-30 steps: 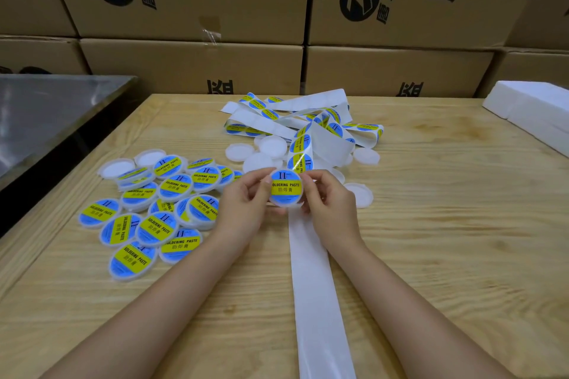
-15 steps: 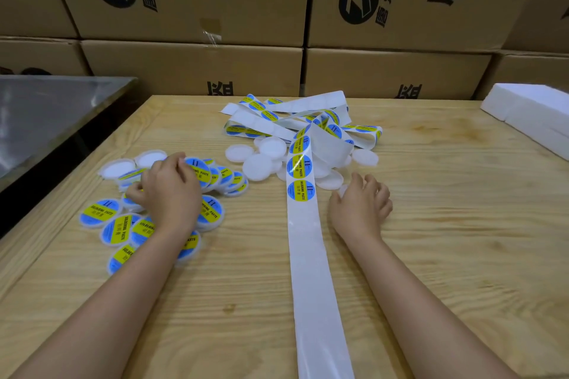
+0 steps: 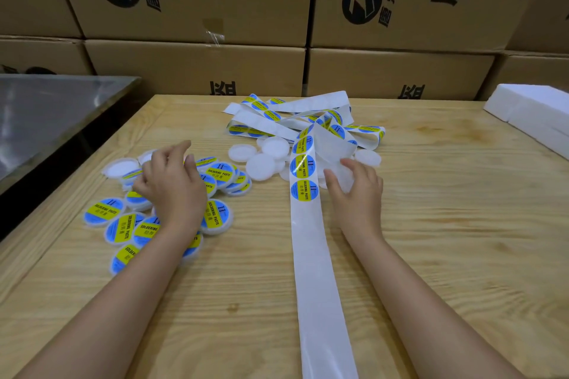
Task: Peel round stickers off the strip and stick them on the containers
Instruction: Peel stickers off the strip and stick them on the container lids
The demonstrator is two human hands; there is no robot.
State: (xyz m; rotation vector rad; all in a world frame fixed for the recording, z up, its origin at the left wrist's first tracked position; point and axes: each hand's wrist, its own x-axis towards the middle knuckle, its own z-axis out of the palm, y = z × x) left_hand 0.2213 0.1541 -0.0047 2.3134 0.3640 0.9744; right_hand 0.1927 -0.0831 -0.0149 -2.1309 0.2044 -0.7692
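Observation:
A white backing strip [image 3: 323,301] runs from the table's near edge up to a tangled heap [image 3: 308,117] at the back. Round blue-and-yellow stickers sit on it; the nearest sticker [image 3: 304,190] lies just left of my right hand [image 3: 358,197]. My right hand grips a plain white container [image 3: 344,179] between thumb and fingers. More plain white containers [image 3: 260,168] lie left of the strip. My left hand [image 3: 172,184] hovers with loose fingers over the pile of labelled containers [image 3: 217,217] and holds nothing.
Stacked cardboard boxes [image 3: 197,64] wall off the back of the wooden table [image 3: 462,255]. A white foam block [image 3: 538,114] lies at the right edge. A metal surface [image 3: 46,108] stands beyond the table's left side.
My left hand carried the freshly labelled container to the pile on the left and let it go. My right hand reached forward and took hold of a plain container.

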